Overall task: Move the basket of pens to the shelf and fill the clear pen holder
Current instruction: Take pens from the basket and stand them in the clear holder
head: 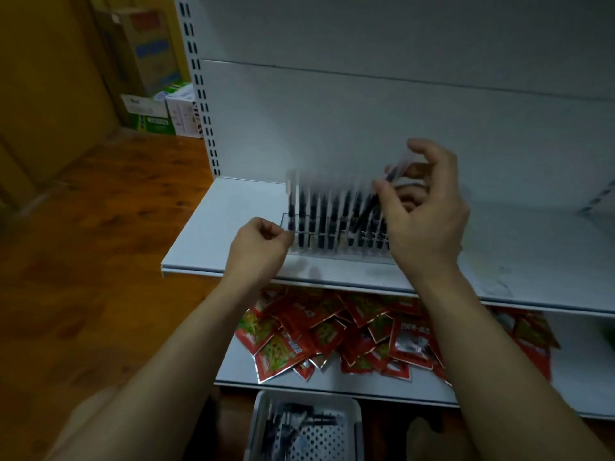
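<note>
Right hand pinches dark clear-capped pen over right end of clear plastic pen holder on white metal shelf. Left hand curled at holder's left end, grip unclear. White perforated basket near, below shelves.

Single wide-angle camera on my head. Faces forward and down at the white shelf, close in. My left hand and right hand sit mid-frame, basket at the bottom edge, wood floor on the left.
</note>
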